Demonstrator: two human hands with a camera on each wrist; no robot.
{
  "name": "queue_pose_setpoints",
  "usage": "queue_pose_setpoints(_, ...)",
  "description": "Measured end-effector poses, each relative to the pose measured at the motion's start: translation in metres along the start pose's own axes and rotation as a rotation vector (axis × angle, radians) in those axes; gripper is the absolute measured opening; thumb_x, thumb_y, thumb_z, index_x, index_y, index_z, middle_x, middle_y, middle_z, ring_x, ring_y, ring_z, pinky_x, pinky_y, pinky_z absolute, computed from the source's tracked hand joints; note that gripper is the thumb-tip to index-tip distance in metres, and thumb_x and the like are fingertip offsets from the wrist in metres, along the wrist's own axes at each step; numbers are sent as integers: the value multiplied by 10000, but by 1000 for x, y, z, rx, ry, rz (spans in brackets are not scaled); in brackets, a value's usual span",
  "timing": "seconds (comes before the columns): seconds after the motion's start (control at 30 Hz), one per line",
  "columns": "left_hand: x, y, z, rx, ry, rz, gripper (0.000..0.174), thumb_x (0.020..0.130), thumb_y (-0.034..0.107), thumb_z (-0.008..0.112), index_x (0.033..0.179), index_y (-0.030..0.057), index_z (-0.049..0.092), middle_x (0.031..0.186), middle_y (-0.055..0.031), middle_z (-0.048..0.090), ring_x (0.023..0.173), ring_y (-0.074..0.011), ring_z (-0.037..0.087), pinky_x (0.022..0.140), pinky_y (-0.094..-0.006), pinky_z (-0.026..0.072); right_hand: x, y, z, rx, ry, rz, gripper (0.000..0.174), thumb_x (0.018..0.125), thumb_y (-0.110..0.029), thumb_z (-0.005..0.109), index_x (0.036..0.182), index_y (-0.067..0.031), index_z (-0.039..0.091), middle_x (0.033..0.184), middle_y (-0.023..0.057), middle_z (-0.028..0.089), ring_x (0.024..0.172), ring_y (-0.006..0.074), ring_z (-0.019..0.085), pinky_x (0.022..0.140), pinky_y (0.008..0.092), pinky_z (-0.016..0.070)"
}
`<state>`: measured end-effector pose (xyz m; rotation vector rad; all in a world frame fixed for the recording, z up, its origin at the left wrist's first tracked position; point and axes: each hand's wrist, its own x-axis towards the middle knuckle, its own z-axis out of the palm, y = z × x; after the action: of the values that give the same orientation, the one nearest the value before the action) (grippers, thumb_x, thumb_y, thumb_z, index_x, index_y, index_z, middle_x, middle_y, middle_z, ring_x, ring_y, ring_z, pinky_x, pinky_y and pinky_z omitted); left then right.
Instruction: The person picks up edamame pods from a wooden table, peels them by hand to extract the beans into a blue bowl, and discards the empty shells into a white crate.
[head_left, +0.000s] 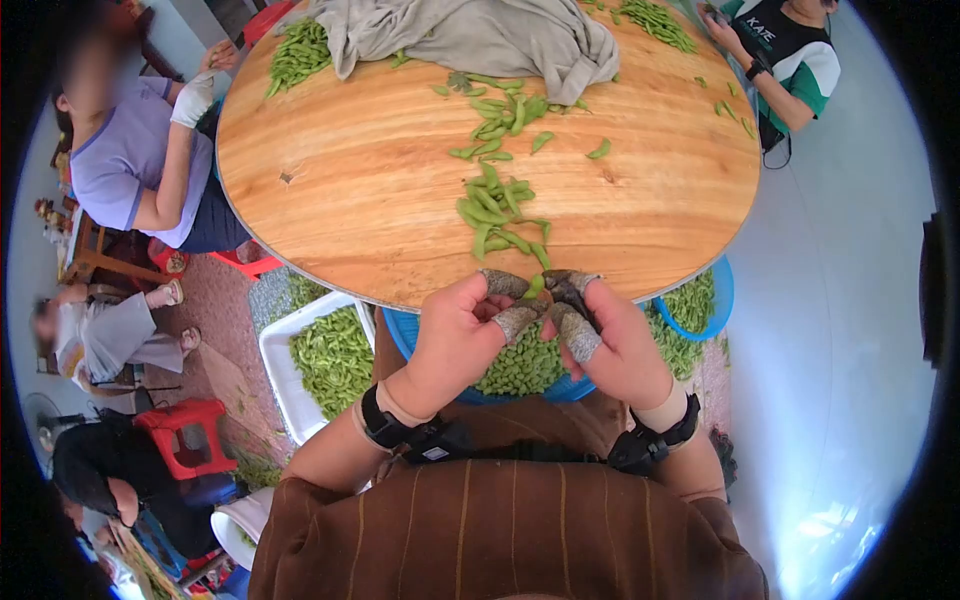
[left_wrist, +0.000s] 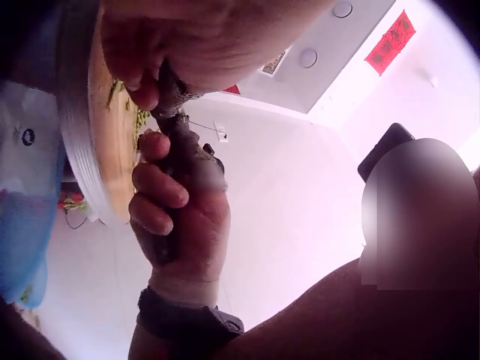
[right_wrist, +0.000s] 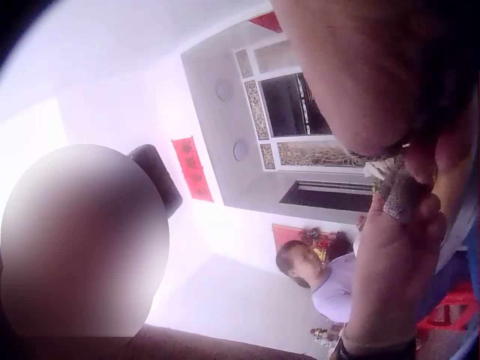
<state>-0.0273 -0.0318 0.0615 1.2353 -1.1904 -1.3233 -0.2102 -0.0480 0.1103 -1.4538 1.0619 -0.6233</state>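
Both hands meet at the table's near edge in the head view, thumbs and forefingers wrapped in grey tape. A green pod [head_left: 535, 286] is pinched between the left hand's [head_left: 465, 330] taped fingertips, close against those of the right hand [head_left: 615, 345]. The right hand's fingers are curled, their tips touching near the pod; whether they grip it too is hard to tell. Below the hands, a blue basin [head_left: 402, 330] holds shelled green beans [head_left: 522, 365]. Loose pods [head_left: 490, 205] lie on the wooden table [head_left: 370, 190] just beyond. In the wrist views the pod is hidden by the fingers.
A grey cloth [head_left: 470, 45] and more pods [head_left: 300, 55] lie on the table's far side. A white tray [head_left: 285, 375] of pods stands at left, a blue basket [head_left: 722, 300] at right. People sit at left [head_left: 125, 160] and far right [head_left: 790, 60]; red stools [head_left: 185, 425] stand left.
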Motion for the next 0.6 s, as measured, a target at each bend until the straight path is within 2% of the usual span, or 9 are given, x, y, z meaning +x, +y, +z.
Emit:
queue_pose_setpoints(0.07,0,0,0,27,6,19,147,819,-5,618,966,-12,614,792,-39,647,661,-78,586,547,-221,464,-2,-1,-3,-34,-30,15,307,830,-35,517,1137,-14,510,776,67,638,588,148,601,529,273,470)
queue_pose_setpoints(0.13,-1,2,0,11,-62,-24,175,851,-2,600,1026,7,594,907,-35,654,732,-71,591,608,-205,480,-2,0,-4,-70,-61,32,321,810,-14,507,1131,-13,514,778,66,637,590,156,608,535,280,478)
queue_pose_setpoints(0.17,-2,5,1,12,-65,-25,175,851,-2,600,1026,7,594,907,-35,654,732,-71,591,608,-205,480,-2,1,-4,-71,-62,22,362,794,0,498,1155,-14,511,781,66,638,613,161,615,559,279,484)
queue_pose_setpoints(0.27,-2,10,1,-60,-82,-72,144,856,8,587,999,5,600,831,-10,631,669,-55,544,573,-199,443,-2,5,-3,-60,-59,-15,432,781,20,484,1210,-21,498,793,69,640,678,165,627,617,275,489)
queue_pose_setpoints(0.33,-1,10,-4,60,-176,-52,115,862,20,568,970,7,608,759,16,591,616,-45,488,542,-199,399,-1,7,-3,-49,-55,-44,460,785,26,480,1242,-26,489,802,73,641,719,163,632,651,270,488)
queue_pose_setpoints(0.43,-3,13,-5,64,-182,-27,103,867,29,556,947,14,618,716,30,560,595,-40,460,532,-197,374,-1,7,-3,31,-87,-6,509,786,48,468,1289,-30,464,836,70,641,797,144,622,715,260,476)
queue_pose_setpoints(0.57,-8,14,-2,50,-157,-7,100,859,17,557,940,15,616,737,39,561,612,-29,458,539,-192,377,-6,5,-2,124,-116,20,475,816,45,470,1286,-24,462,870,54,625,824,113,593,738,251,466)
queue_pose_setpoints(0.6,-7,12,-2,95,-147,17,104,844,11,566,937,11,612,739,11,579,610,-63,485,545,-214,395,-6,6,-2,131,-120,17,466,826,37,473,1288,-22,457,876,48,619,831,108,585,741,247,464)
